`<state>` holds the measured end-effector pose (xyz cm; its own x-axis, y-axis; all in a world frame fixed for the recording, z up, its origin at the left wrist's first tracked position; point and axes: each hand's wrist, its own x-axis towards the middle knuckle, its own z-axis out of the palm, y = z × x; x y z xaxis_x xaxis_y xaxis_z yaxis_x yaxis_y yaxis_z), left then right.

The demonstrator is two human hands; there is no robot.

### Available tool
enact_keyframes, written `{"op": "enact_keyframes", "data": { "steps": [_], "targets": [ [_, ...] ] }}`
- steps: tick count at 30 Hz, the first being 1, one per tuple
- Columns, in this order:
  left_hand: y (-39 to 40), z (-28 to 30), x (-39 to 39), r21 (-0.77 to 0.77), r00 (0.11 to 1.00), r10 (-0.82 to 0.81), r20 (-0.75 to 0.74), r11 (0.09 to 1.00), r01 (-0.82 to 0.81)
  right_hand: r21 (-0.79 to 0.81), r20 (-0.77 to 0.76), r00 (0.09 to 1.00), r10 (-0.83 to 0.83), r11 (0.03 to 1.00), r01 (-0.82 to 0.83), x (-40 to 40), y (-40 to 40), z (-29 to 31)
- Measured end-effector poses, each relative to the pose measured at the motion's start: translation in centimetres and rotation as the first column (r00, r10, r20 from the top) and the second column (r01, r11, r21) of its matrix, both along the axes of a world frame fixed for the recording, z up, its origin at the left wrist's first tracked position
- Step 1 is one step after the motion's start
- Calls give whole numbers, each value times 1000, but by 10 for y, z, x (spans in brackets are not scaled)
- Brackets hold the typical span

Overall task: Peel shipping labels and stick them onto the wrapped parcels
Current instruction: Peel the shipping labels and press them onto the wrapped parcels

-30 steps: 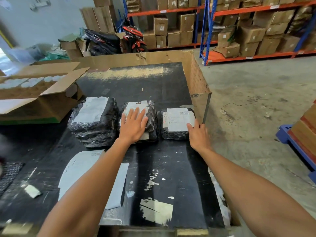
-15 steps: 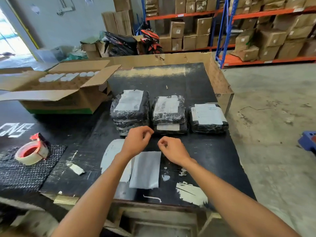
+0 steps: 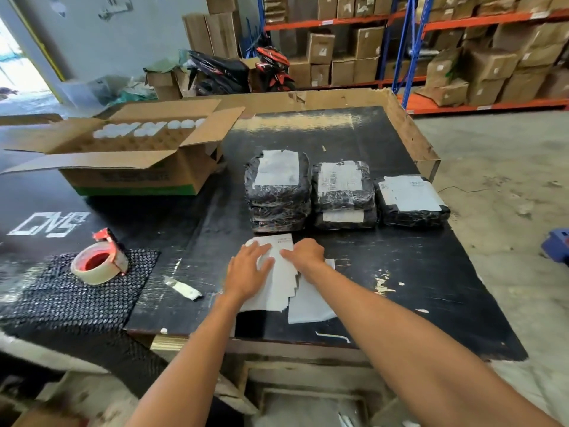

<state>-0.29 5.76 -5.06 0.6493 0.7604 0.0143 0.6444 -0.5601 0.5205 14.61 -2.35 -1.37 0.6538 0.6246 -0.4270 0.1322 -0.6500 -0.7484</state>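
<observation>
Both hands back from the parcels (image 3: 343,192): left hand (image 3: 248,269) flat on label stack (image 3: 278,288), right hand (image 3: 304,252) pinching top sheet, next peel starting.

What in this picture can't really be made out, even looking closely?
Head view only:
- Print on the parcel labels: too small and blurred to read.
- Lower parcels in the left stack: their labels hidden by the parcels above.
- Label sheets: partly covered by the left hand and right hand.
- White items in the open carton: too blurred to identify.
</observation>
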Motion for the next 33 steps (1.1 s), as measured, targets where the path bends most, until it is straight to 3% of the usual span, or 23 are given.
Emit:
{"op": "enact_keyframes", "data": {
  "steps": [4,11,17,20,21,23,25,26,27,29,31,33],
  "targets": [
    [-7,-7,0,-4,1000,3,26,1000,-3,21,-22,995,-93,995,94,6,-3,-1],
    [-13,-8,4,29,997,45,60,998,-47,20,20,999,-41,999,40,24,-6,12],
    [-5,10,12,119,986,91,-141,990,-74,255,-370,928,35,965,65,61,-36,28],
    [-13,33,33,202,993,113,35,972,-118,322,-430,898,91,945,59,76,-56,34],
    [-20,42,43,104,984,106,142,987,-121,349,-441,890,113,936,54,83,-63,35],
    [-38,60,62,-309,937,154,313,949,-53,406,-443,881,168,913,30,91,-74,36],
    [-53,74,78,-695,855,296,427,712,101,464,-411,880,238,885,-23,98,-85,39],
    [-60,79,85,-782,812,355,464,595,187,486,-378,886,269,872,-58,101,-89,41],
    [-64,81,91,-816,773,398,493,520,253,499,-325,900,289,861,-96,105,-95,43],
    [-71,85,102,-820,710,454,539,475,319,509,-176,941,289,845,-164,114,-103,45],
    [-74,84,110,-792,694,447,565,531,302,541,-93,967,239,827,-152,123,-110,47],
    [-76,84,114,-759,718,399,570,591,274,600,-125,975,184,797,-74,130,-115,48]
  ]
}}
